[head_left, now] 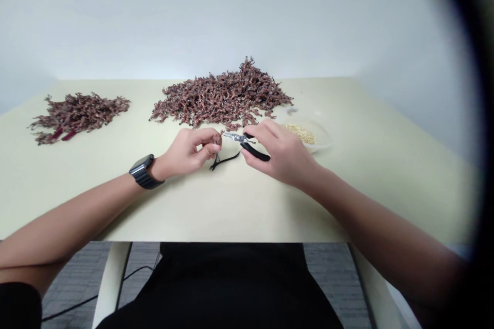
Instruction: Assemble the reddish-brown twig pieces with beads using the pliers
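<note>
Beyond near lap (231, 288), pinching brown piece (218, 139) in left fingers (207, 137), clasping pliers (241, 138) in right fingers (264, 134); best to hold steady, align squarely, squeeze gently.

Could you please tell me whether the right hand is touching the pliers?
Touching. The head view shows the right hand gripping the pliers, with a finger and thumb against the black handles.
</note>
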A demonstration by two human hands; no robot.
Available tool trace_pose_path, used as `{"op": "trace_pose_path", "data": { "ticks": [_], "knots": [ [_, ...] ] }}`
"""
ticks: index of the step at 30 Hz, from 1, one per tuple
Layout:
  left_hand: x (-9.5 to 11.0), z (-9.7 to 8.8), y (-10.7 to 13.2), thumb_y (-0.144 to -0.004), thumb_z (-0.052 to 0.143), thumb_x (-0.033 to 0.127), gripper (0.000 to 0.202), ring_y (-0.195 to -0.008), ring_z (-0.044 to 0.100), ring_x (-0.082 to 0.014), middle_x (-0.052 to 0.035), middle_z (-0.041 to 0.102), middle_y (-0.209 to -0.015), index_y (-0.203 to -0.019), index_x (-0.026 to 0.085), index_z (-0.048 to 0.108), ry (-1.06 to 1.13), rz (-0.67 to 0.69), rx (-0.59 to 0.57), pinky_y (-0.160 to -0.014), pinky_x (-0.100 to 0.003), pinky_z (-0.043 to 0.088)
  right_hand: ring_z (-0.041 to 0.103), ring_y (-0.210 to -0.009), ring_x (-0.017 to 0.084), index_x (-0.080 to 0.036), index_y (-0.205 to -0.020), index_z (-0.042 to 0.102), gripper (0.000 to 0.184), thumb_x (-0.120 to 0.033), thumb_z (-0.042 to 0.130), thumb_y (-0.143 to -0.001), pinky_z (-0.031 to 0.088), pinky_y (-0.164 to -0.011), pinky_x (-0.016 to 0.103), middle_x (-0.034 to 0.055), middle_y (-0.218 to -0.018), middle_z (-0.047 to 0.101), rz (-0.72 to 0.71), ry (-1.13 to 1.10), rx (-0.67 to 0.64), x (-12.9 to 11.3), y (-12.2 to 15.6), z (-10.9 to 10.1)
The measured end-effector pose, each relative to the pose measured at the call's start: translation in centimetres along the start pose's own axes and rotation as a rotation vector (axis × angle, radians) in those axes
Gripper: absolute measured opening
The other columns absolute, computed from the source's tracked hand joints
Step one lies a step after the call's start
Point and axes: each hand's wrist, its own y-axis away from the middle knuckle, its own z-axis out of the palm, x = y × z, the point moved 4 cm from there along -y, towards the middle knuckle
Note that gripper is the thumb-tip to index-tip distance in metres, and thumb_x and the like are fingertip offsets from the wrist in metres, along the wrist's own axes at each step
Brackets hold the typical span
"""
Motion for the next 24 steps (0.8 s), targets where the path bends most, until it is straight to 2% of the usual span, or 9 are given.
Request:
{"op": "trace_pose_path", "data": {
  "ticks": [8, 24],
  "knots": [
    [0.06, 0.05, -0.08, -0.104, 0.051, 0.035, 0.03, -0.064, 0.06, -0.0115, -0.0032, 0.067, -0.072, -0.085, 0.015, 0.062, 0.077, -0.016, -0.034, -0.064, -0.023, 0.045, 0.061, -0.093, 0.026, -0.017, -0.126, 0.06, 0.032, -0.028, 0.059, -0.096, 0.051, -0.081, 0.037, 0.0118, -0.104, 0.062, -0.018, 0.018, -0.037, -0.07, -0.01, 0.16],
    [0.21, 0.06, -0.21, -0.105, 0.051, 0.037, 0.034, -0.062, 0.059, -0.0112, -0.0028, 0.066, -0.07, -0.082, 0.015, 0.062, 0.117, -0.026, -0.05, -0.063, -0.023, 0.044, 0.061, -0.093, 0.025, -0.017, -0.127, 0.059, 0.031, -0.028, 0.057, -0.098, 0.051, -0.08, 0.037, 0.012, -0.105, 0.063, -0.032, 0.05, -0.05, 0.04, 0.13, 0.26]
  ]
}}
